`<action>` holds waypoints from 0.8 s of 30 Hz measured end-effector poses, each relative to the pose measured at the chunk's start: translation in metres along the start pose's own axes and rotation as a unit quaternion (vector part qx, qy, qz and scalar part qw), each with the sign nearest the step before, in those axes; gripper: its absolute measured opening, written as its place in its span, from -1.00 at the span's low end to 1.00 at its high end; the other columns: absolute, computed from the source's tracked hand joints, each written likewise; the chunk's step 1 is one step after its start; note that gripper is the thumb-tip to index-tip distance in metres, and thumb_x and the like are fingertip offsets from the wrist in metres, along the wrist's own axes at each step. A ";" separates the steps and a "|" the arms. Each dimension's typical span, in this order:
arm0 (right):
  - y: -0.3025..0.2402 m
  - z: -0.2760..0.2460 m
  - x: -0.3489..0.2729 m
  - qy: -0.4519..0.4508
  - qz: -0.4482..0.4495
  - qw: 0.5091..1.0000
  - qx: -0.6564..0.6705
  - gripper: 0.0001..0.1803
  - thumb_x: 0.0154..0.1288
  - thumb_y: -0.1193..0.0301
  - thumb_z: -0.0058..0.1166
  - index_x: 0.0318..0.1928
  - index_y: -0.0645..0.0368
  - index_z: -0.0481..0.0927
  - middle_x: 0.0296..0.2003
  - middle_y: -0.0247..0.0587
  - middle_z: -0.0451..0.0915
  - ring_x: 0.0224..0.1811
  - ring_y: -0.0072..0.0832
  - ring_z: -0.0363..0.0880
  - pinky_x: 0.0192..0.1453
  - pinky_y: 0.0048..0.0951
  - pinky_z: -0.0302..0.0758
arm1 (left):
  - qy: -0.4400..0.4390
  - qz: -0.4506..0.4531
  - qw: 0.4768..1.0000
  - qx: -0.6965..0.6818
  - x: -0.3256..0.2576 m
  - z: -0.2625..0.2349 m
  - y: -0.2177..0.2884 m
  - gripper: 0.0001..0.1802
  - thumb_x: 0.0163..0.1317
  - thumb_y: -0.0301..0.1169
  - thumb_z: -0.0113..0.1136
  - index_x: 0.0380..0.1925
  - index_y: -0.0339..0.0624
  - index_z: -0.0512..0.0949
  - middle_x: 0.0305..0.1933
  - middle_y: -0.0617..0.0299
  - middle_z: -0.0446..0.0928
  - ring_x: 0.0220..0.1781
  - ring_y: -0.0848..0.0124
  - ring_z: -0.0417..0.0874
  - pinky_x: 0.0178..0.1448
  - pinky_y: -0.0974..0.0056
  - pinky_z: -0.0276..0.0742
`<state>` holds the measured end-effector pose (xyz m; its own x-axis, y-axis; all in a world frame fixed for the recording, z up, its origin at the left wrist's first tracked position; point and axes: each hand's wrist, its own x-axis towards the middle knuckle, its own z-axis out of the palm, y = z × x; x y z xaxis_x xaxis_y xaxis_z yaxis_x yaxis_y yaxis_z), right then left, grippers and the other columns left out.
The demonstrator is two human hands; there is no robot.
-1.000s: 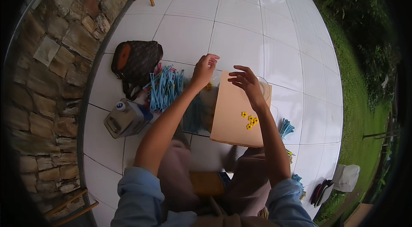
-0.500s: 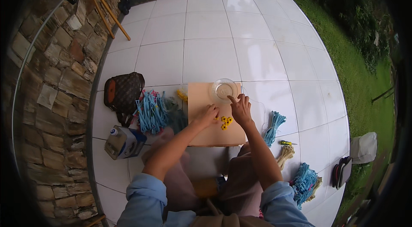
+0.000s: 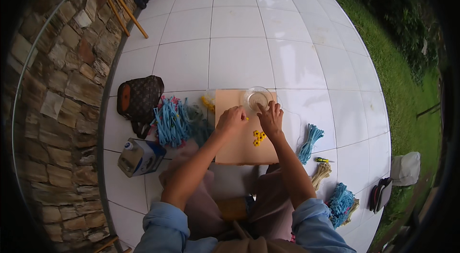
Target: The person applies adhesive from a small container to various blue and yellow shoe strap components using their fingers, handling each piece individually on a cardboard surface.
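My left hand (image 3: 232,118) is closed over the tan board (image 3: 235,147), with a small yellow bead (image 3: 247,119) showing at its fingertips. My right hand (image 3: 271,119) has its fingers apart, the index finger reaching into a clear round dish (image 3: 250,95) at the board's far edge. What lies in the dish is too small to make out. Between my forearms, several yellow flower-like bead pieces (image 3: 259,138) with dark centres rest together on the board.
Left of the board lie blue cord bundles (image 3: 171,121), a brown bag (image 3: 140,100) and a metal can (image 3: 140,157). At right are a blue cord bundle (image 3: 311,143), a beige bundle (image 3: 321,175), a small screwdriver (image 3: 323,160) and another blue heap (image 3: 342,202).
My left hand has moved up the board, away from the yellow pieces. My right index finger now dips into the dish. The whole view has shifted slightly.
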<state>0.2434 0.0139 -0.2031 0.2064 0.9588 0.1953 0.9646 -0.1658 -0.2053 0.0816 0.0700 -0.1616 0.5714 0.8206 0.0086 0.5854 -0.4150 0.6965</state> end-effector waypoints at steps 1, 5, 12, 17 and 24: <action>-0.001 0.001 -0.001 0.003 0.001 1.000 0.001 -0.56 0.07 0.31 0.16 0.03 -0.14 0.48 -0.11 -0.15 0.31 0.00 -0.22 0.26 -0.01 -0.16 0.27 | 0.033 -0.026 0.998 -0.037 0.000 -0.007 0.000 -0.86 -0.05 -0.44 0.18 -0.48 -0.23 0.47 -0.45 0.09 0.56 -0.38 0.15 0.62 -0.29 0.19 0.53; 0.002 0.001 -0.002 0.005 -0.008 1.000 0.012 -0.61 0.07 0.33 0.16 -0.02 -0.10 0.50 -0.14 -0.15 0.32 -0.01 -0.22 0.27 0.00 -0.18 0.26 | 0.111 -0.083 0.979 -0.148 -0.010 -0.030 0.004 -0.87 0.02 -0.43 0.19 -0.47 -0.24 0.49 -0.48 0.14 0.58 -0.44 0.30 0.63 -0.31 0.29 0.52; -0.004 -0.005 0.005 0.048 0.040 0.995 0.076 -0.66 0.07 0.45 0.11 -0.07 -0.02 0.51 -0.13 -0.14 0.33 -0.03 -0.19 0.26 -0.01 -0.18 0.29 | 0.135 -0.120 0.946 -0.268 0.015 -0.025 -0.004 -0.86 0.07 -0.44 0.21 -0.44 -0.31 0.52 -0.49 0.15 0.60 -0.46 0.42 0.64 -0.34 0.36 0.54; -0.032 -0.060 0.023 0.149 0.008 0.964 0.218 -0.55 0.00 0.65 0.01 -0.06 -0.03 0.50 -0.07 -0.12 0.32 -0.04 -0.15 0.25 0.06 -0.15 0.29 | 0.142 -0.155 0.884 -0.419 0.026 -0.027 0.010 -0.83 0.13 -0.43 0.18 -0.40 -0.37 0.54 -0.46 0.17 0.60 -0.44 0.51 0.61 -0.26 0.44 0.58; -0.052 -0.084 0.015 0.168 -0.087 0.968 0.164 -0.48 -0.09 0.69 -0.01 -0.08 -0.08 0.57 0.01 -0.13 0.30 0.04 -0.10 0.20 0.17 -0.12 0.23 | 0.099 -0.176 0.846 -0.494 0.023 -0.033 0.023 -0.80 0.18 -0.40 0.14 -0.33 -0.37 0.54 -0.36 0.18 0.57 -0.33 0.46 0.61 -0.13 0.40 0.57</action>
<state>0.2105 0.0175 -0.1089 0.1395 0.8273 0.5441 0.8972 0.1269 -0.4229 0.0892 0.0925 -0.1217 0.2966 0.9156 -0.2714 -0.1241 0.3188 0.9397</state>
